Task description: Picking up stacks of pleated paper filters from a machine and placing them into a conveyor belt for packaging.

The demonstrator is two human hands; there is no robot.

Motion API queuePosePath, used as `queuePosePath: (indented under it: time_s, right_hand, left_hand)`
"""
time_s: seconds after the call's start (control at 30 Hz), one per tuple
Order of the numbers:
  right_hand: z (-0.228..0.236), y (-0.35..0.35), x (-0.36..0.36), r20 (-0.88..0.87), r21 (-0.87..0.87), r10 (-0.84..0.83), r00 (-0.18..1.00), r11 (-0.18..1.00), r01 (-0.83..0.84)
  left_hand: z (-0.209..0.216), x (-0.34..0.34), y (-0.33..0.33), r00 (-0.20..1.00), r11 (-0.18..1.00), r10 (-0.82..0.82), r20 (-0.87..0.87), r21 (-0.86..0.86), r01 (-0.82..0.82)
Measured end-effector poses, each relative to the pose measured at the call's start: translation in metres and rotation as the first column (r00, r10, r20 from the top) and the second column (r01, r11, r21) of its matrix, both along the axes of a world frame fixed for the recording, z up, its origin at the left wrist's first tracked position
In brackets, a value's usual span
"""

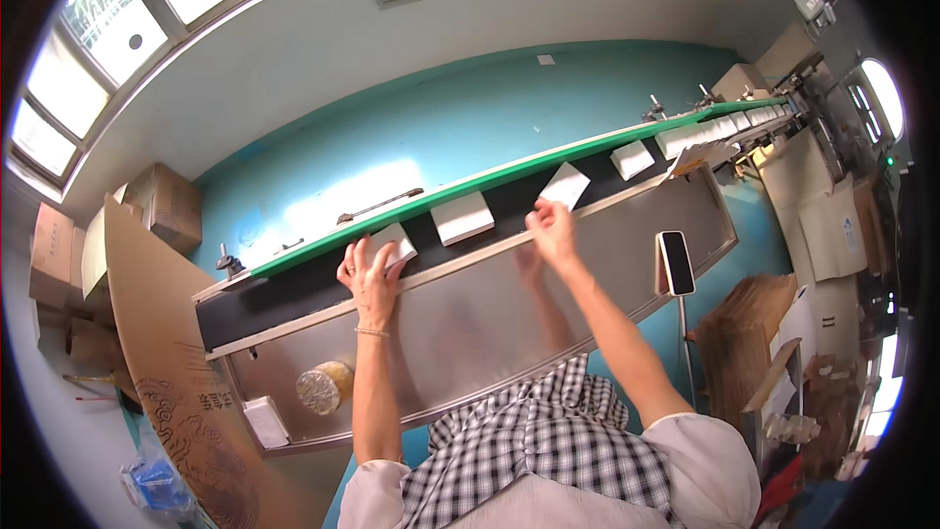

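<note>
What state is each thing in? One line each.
left hand: fingers spread at first box from left
first box: partly covered, closure unclear
second box: looks closed, untouched
right hand: curled at third box
third box: skewed
fourth box: untouched
conveyor belt: motion unclear
phone: on stand, screen unclear
tape roll: on metal worktop
</note>
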State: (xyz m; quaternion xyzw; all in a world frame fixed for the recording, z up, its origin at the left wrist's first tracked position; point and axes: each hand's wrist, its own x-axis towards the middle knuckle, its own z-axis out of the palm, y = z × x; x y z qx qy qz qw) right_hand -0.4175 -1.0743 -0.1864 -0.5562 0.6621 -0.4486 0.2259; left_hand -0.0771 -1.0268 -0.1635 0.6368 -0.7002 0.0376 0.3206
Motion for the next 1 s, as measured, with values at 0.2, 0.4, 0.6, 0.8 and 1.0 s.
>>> queuePosePath:
  time_s: [0.2,0.4,0.6,0.8,1.0]
  right_hand:
    - [0.036,-0.088,-0.128,-0.411,0.186,0.009,0.911,0.980,0.075]
    - [0.039,-0.114,-0.144,-0.307,0.510,0.254,0.917,0.858,-0.067]
    - [0.018,-0.115,-0.179,-0.290,0.486,0.247,0.924,0.870,-0.080]
    - [0.041,-0.089,-0.170,0.640,0.296,0.087,0.764,0.889,-0.349]
    - [0.019,-0.102,-0.149,-0.154,-0.148,-0.342,0.927,0.936,0.321]
  left_hand:
    - [0.015,-0.043,0.000,0.990,0.991,0.137,-0.034,0.018,-0.136]
    - [0.007,-0.089,0.047,0.971,0.985,0.171,-0.165,0.051,-0.164]
    - [-0.016,-0.096,0.060,0.976,0.990,0.112,-0.185,0.103,-0.094]
    - [-0.010,-0.099,0.061,0.974,0.980,0.182,-0.138,0.110,-0.168]
    - [-0.009,-0.098,0.053,0.980,0.985,0.161,-0.119,0.089,-0.151]
